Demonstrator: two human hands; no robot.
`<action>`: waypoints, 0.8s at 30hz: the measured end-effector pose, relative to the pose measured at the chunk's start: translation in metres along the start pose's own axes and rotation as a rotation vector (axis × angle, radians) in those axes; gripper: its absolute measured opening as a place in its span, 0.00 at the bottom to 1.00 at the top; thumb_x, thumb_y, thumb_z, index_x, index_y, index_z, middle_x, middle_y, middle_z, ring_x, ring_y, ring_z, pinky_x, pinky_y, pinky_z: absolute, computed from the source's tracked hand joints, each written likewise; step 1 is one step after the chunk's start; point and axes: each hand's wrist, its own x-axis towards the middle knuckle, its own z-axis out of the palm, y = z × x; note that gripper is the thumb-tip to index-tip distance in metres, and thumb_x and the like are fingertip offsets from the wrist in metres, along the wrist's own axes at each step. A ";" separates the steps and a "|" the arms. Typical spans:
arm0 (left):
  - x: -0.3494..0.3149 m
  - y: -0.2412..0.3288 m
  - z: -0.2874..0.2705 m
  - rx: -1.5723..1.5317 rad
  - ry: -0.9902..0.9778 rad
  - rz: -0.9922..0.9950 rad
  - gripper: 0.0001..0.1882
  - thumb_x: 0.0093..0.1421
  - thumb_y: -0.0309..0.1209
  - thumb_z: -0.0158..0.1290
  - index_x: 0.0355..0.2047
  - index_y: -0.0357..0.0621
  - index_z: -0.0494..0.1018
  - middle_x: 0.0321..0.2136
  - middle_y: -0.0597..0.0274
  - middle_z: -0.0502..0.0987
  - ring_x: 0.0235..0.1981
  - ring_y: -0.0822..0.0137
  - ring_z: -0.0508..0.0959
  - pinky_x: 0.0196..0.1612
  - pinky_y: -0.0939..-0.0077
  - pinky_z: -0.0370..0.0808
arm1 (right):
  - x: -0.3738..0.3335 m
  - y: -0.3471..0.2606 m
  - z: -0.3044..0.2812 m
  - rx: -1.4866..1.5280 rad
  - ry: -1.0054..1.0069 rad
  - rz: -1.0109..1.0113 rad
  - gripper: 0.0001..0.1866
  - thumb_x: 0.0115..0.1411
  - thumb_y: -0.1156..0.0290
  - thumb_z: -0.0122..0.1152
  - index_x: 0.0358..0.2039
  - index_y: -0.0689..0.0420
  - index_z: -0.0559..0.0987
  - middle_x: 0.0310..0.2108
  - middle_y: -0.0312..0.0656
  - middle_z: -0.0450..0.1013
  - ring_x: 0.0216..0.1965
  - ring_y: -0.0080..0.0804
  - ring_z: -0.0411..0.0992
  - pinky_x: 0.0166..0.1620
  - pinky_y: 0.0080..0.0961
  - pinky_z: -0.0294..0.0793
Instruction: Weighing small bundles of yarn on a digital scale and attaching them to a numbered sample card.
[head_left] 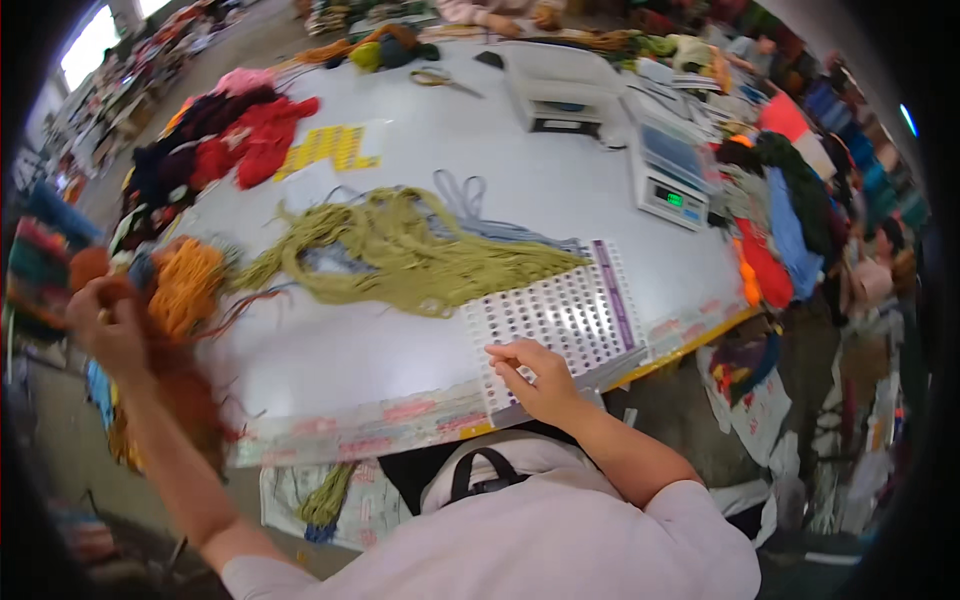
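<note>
At the table's left edge my left hand [112,330], smeared by motion, has its fingers curled around rust-brown yarn [185,400], which hangs down beside the forearm, blurred too. Bright orange yarn [188,285] lies just right of that hand. My right hand [540,380] rests over the lower part of a white card with rows of holes [545,320] and a purple strip; its index finger and thumb are apart, with nothing seen between them. Olive-green yarn [400,255] spreads across the middle of the table, its right end reaching the card. Blue-grey yarn [520,236] shows behind it.
A digital scale [675,175] stands at the right, near a second scale with a pale tray [560,85]. Scissors [445,82] lie at the back. Red yarn [255,140] and a yellow-patterned sheet [335,148] are at the left. Another person's hands [520,20] show across the table.
</note>
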 end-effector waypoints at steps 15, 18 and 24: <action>-0.163 0.257 -0.045 -1.449 -0.681 -0.796 0.16 0.51 0.16 0.53 0.41 0.40 0.70 0.42 0.59 0.66 0.45 0.68 0.70 0.51 0.74 0.69 | 0.013 0.001 0.096 0.473 -0.415 -0.095 0.40 0.46 0.82 0.64 0.61 0.54 0.60 0.48 0.44 0.64 0.44 0.35 0.70 0.48 0.26 0.73; -0.168 0.257 -0.047 -1.656 -0.697 -0.727 0.19 0.54 0.16 0.51 0.46 0.40 0.68 0.46 0.60 0.63 0.50 0.71 0.67 0.55 0.75 0.65 | 0.013 0.001 0.096 0.342 -0.294 -0.153 0.38 0.46 0.81 0.63 0.60 0.54 0.63 0.46 0.46 0.67 0.44 0.35 0.70 0.47 0.25 0.72; -0.149 0.241 -0.061 -0.767 -0.808 -0.346 0.22 0.53 0.36 0.57 0.48 0.44 0.69 0.47 0.52 0.70 0.51 0.54 0.69 0.60 0.55 0.56 | 0.018 -0.048 0.054 0.491 -0.068 -0.243 0.38 0.46 0.87 0.46 0.62 0.61 0.57 0.58 0.48 0.61 0.55 0.34 0.65 0.55 0.24 0.65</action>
